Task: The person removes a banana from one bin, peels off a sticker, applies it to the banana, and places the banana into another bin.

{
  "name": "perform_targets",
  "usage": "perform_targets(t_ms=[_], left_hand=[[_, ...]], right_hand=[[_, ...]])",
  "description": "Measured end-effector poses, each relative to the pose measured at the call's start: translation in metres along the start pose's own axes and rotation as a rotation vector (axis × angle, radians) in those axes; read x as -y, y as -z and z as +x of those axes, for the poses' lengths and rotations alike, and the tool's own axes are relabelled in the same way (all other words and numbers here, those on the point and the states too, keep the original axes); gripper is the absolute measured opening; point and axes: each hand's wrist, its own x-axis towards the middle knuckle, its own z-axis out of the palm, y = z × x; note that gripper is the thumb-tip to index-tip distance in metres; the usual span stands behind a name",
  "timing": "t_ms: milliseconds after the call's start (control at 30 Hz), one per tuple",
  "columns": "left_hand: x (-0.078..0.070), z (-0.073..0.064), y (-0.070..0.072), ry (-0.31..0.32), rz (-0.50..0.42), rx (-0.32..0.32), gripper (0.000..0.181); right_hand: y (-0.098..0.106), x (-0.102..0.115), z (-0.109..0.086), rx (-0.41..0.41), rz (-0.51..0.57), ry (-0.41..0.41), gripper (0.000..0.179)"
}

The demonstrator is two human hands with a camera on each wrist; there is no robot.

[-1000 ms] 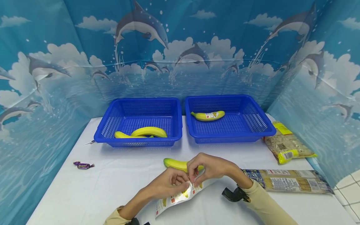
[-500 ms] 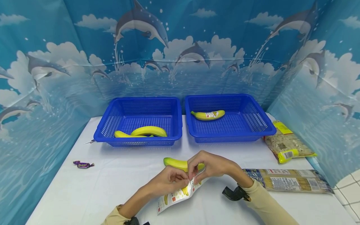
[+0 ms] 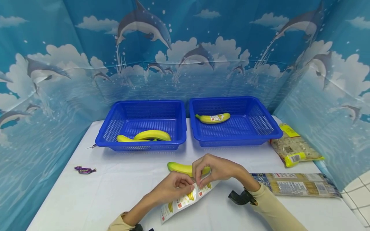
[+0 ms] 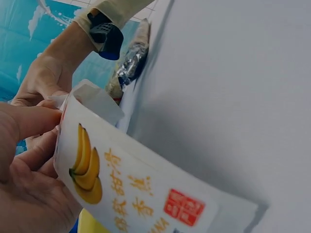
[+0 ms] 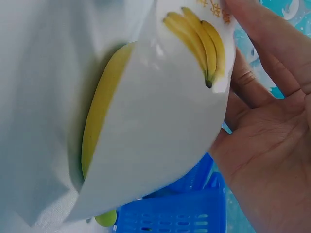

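Pinched in left hand (image 3: 174, 189) and right hand (image 3: 215, 168): one glossy white label strip (image 3: 185, 201) printed with bananas, over the front half of the tabletop (image 3: 121, 189). Just behind: one curved yellow banana (image 3: 182, 168). Along rear edge: two blue perforated plastic baskets (image 3: 141, 146); at least two bananas (image 3: 153, 134) in left, one labelled banana (image 3: 208, 119) in right. Near left edge: one purple-wrapped candy (image 3: 85, 170).

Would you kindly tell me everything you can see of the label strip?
The label strip is white, smooth and paper-like, printed with banana pictures, orange characters and red squares. It curves, one end slanting toward the near left, the other toward the right. The left hand and right hand pinch its upper edge. A loose banana lies just beyond; contact with the table is unclear.
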Motion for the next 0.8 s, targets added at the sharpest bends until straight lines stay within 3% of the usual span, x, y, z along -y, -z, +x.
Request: perform_targets(t_ms=[233,467,667,800], left_hand=[[0.004,0.001,-0.004,-0.01,0.123,-0.048,0.01],[0.008,0.002,-0.002,-0.074,0.195,-0.03,0.012],[0.012,0.003,-0.003,-0.081,0.194,-0.014,0.011],[0.025,0.005,-0.002,-0.17,0.231,0.007,0.011]], right_hand=[[0.001,-0.001,0.0,0.004,-0.003,0.0,0.009],[0.002,0.0,-0.002,0.0,-0.009,-0.003,0.01],[0.003,0.0,-0.003,0.002,0.005,-0.038,0.009],[0.003,0.001,-0.005,-0.001,0.002,-0.1,0.009]])
